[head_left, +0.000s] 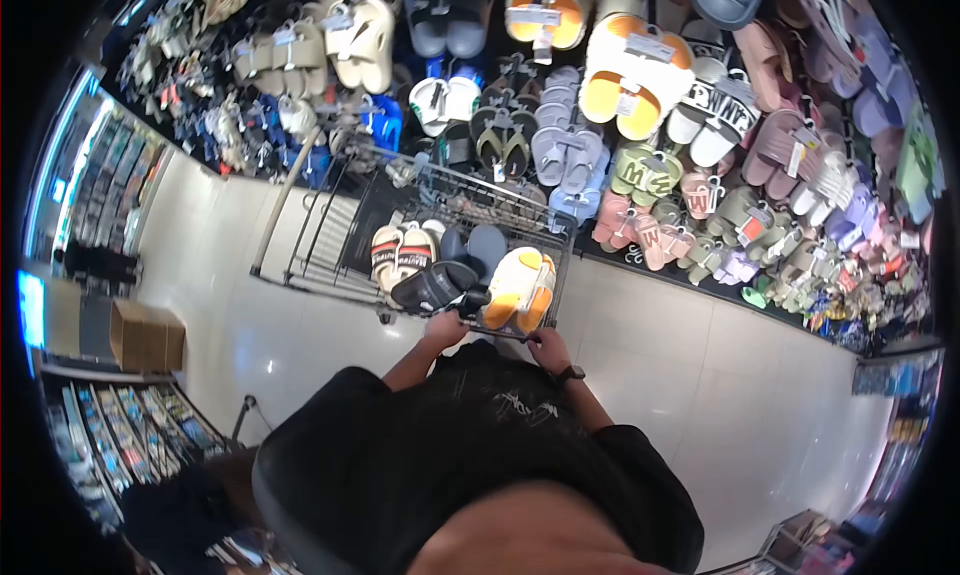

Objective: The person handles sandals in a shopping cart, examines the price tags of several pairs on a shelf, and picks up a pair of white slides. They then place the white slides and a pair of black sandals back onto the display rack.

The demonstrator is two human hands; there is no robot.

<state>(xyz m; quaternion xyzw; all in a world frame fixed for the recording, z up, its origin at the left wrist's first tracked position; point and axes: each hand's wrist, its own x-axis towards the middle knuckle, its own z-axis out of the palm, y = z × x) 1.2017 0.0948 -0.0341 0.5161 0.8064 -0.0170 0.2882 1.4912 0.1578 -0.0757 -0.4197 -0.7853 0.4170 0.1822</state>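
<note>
My left hand (pixel 446 328) is closed at the near edge of a wire shopping cart (pixel 330 267), beside a black slide (pixel 436 286). On the cart's near rim, further right, my right hand (pixel 548 349) has its fingers wrapped round the bar, below the yellow and white slides (pixel 520 287); a dark watch is on that wrist. Inside the cart also lie beige slides with striped straps (pixel 403 255) and dark blue-grey slides (pixel 486 250).
A wall of hanging slides (pixel 570 155) runs behind the cart. Pale tiled floor (pixel 700 375) spreads around it. At the left stand a cardboard box (pixel 147 336) and a shelf of small goods (pixel 135 430). Another person (pixel 190 515) is at the lower left.
</note>
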